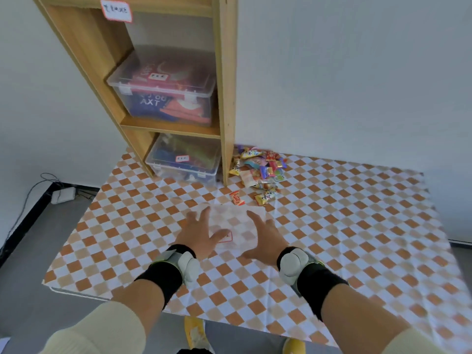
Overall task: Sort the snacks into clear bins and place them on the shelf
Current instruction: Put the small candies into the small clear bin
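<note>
A clear bin (233,221) with a small red-edged label lies on the checkered cloth in front of me. My left hand (198,235) hovers at its left side and my right hand (265,237) at its right side, both with fingers spread and holding nothing. A pile of wrapped snacks (260,167) lies on the cloth beside the shelf's right post, with two loose snacks (237,198) nearer to me. The wooden shelf (227,98) holds one lidded clear bin (163,88) full of snack bags on its middle board and another lidded bin (184,159) at the bottom.
The checkered cloth (357,226) covers the floor up to the white wall. A white power adapter (62,195) with cables lies on the grey floor at the left. My yellow slippers (195,330) show at the cloth's near edge.
</note>
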{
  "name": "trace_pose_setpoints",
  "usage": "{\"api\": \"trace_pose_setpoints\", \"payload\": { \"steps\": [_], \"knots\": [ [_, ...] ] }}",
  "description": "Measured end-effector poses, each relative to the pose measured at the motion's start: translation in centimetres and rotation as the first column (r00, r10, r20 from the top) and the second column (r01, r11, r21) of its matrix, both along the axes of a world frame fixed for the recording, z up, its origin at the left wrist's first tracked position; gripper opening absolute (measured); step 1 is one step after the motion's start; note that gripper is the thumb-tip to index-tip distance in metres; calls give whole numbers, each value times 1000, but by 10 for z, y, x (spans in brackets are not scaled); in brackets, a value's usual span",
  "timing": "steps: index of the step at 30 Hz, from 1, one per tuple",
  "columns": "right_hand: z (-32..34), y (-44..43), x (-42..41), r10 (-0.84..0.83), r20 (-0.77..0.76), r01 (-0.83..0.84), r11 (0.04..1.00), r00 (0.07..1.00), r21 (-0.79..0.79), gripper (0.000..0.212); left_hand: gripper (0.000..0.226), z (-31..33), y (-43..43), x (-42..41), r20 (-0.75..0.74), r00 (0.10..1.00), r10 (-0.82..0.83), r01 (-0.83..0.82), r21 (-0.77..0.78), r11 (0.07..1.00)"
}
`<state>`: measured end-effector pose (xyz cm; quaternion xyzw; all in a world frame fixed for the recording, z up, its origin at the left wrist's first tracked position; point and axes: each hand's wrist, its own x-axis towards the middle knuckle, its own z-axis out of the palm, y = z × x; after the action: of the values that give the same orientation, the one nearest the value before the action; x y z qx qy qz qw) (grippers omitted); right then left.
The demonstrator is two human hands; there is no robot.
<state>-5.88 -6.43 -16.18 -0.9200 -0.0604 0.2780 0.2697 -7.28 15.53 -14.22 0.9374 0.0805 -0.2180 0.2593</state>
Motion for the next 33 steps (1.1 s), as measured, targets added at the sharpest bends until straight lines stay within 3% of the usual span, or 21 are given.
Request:
{"api": "trace_pose_setpoints", "payload": {
  "steps": [5,10,19,29,33],
  "knots": [
    [-2,-96,-7,-91,20,92,995,996,-34,123,121,-9,-88,2,-63,983,-174,171,-60,983],
    [-5,-165,-15,-157,42,158,987,987,-31,120,129,-19,-153,7,-58,965,-257,254,-58,966],
    [-10,-261,-6,-247,84,250,968,965,-22,116,116,-29,-251,28,85,957,-276,281,-44,959],
    [-7,-289,23,-269,64,268,963,961,30,109,98,-17,-284,54,180,952,-248,257,-33,966],
    [3,-289,41,-335,48,334,942,941,24,87,105,-18,-276,68,248,934,-259,284,-73,956]
  ]
}}
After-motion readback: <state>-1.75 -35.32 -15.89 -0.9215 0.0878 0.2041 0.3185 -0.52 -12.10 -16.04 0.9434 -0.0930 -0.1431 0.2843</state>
